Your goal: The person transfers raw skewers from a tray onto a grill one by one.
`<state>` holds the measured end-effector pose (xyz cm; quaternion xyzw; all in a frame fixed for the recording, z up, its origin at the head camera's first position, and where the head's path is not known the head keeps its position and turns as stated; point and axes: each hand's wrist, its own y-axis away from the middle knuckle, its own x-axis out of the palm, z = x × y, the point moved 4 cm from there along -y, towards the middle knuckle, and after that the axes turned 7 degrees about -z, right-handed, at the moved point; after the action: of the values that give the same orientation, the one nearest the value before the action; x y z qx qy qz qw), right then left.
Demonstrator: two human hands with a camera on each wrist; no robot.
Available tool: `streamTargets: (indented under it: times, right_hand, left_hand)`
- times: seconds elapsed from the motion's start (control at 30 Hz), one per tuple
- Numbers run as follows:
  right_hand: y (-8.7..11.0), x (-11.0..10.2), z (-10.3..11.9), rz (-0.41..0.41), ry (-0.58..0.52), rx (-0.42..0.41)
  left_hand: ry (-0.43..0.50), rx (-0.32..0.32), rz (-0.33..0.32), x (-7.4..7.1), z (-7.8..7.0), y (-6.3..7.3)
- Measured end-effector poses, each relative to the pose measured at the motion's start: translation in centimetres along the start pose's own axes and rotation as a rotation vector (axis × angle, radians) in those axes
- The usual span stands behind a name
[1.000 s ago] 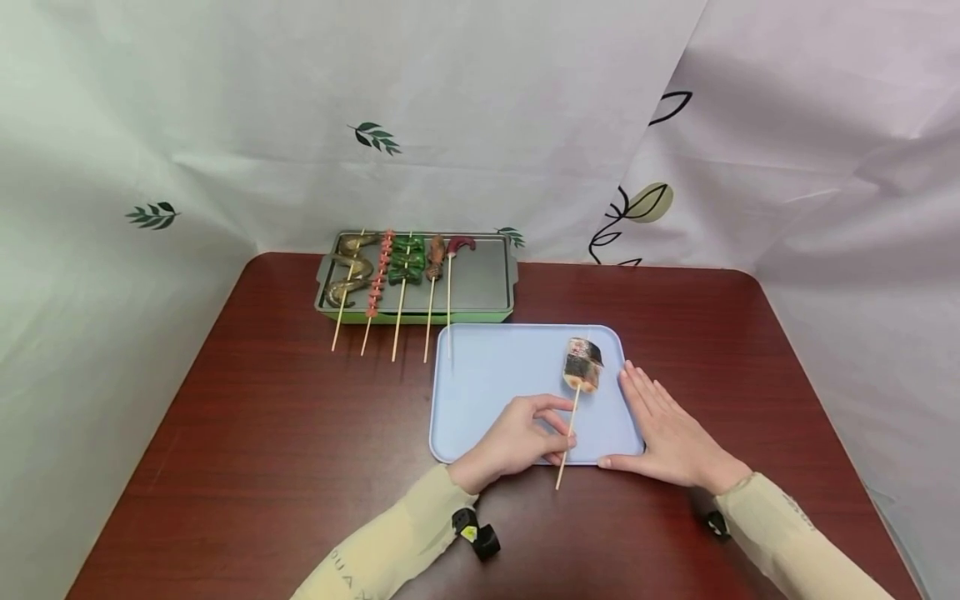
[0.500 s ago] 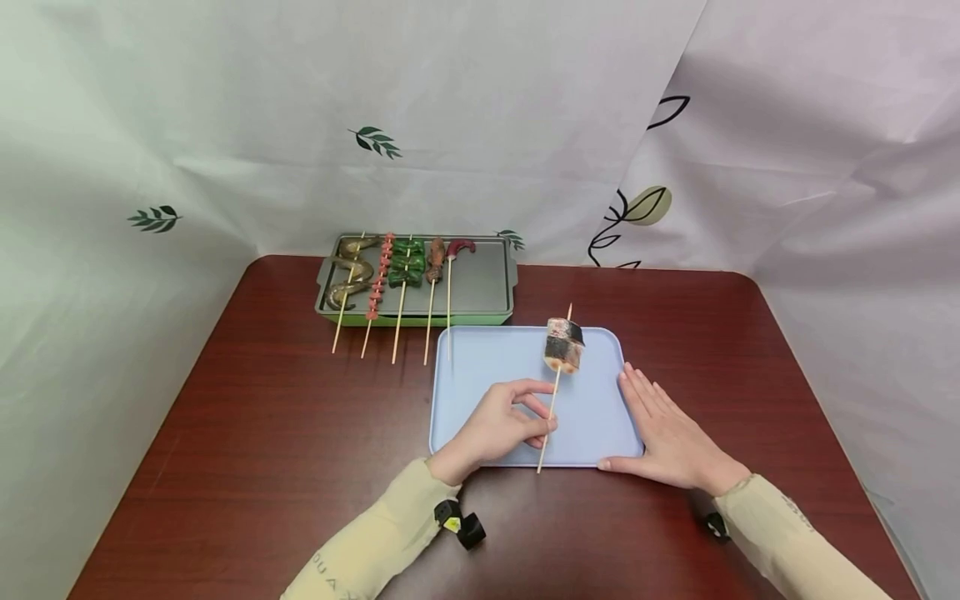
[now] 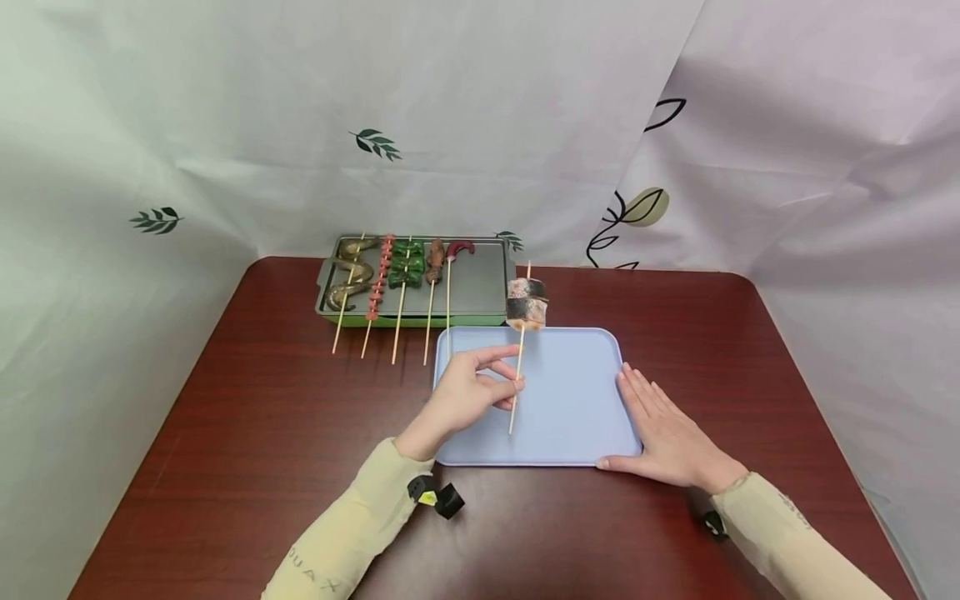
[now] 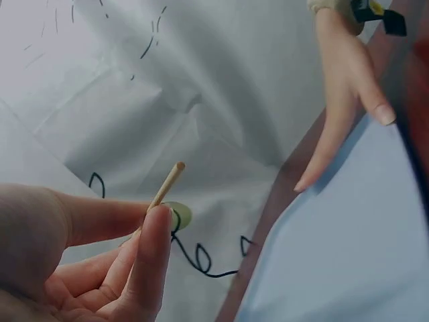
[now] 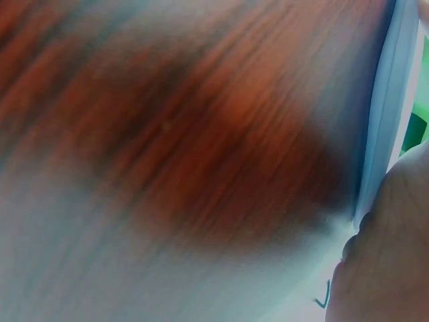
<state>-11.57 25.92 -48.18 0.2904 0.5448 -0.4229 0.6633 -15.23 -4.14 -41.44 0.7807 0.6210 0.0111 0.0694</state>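
Observation:
My left hand (image 3: 459,392) pinches the wooden stick of a skewer between thumb and fingers. Chunky pale pieces with dark skin, like fish (image 3: 527,303), sit at its upper end, above the far edge of a light blue tray (image 3: 573,400). In the left wrist view, only the stick's lower end (image 4: 167,183) pokes out of the pinch; the food is out of sight there. Flat and with straight fingers, my right hand (image 3: 667,437) rests against the tray's right rim, its thumb at the near right corner. The right wrist view shows part of that hand (image 5: 382,268) beside the tray's side.
Behind the tray stands a grey grill pan (image 3: 483,283) on a green base. Several skewers lie across it: shrimp (image 3: 352,271), small red pieces (image 3: 380,275), green peppers (image 3: 407,265), brown meat (image 3: 435,260) and a dark red curl (image 3: 460,247). Their sticks overhang the front. White cloth hangs around.
The left hand has lifted the skewer off the tray's right side and carried it left and away from me, towards the grill pan. My right hand has stayed at the tray.

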Motion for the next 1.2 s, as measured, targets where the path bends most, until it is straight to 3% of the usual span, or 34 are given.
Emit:
streamTargets:
  times: [0.3,0.53,0.83,1.03,1.2]
  right_hand:
    - [0.0,0.1,0.2,-0.019,-0.002,-0.002]
    - [0.0,0.1,0.2,-0.025,-0.004,-0.002]
    - [0.0,0.3,0.2,-0.022,-0.003,-0.001]
    - [-0.2,0.2,0.4,-0.028,-0.007,-0.014]
    - [-0.2,0.2,0.5,-0.021,0.002,-0.010]
  left_hand:
    - [-0.044,0.030,-0.077,-2.0,-2.2,-1.8]
    - [-0.113,0.015,-0.122,-3.5,-3.2,-4.6]
    - [-0.167,-0.067,-0.161,-4.5,-2.3,-7.4]
    - [-0.191,-0.128,-0.178,-4.7,-1.2,-7.9]
    - [-0.292,-0.121,-0.208,-4.6,-0.9,-7.9]
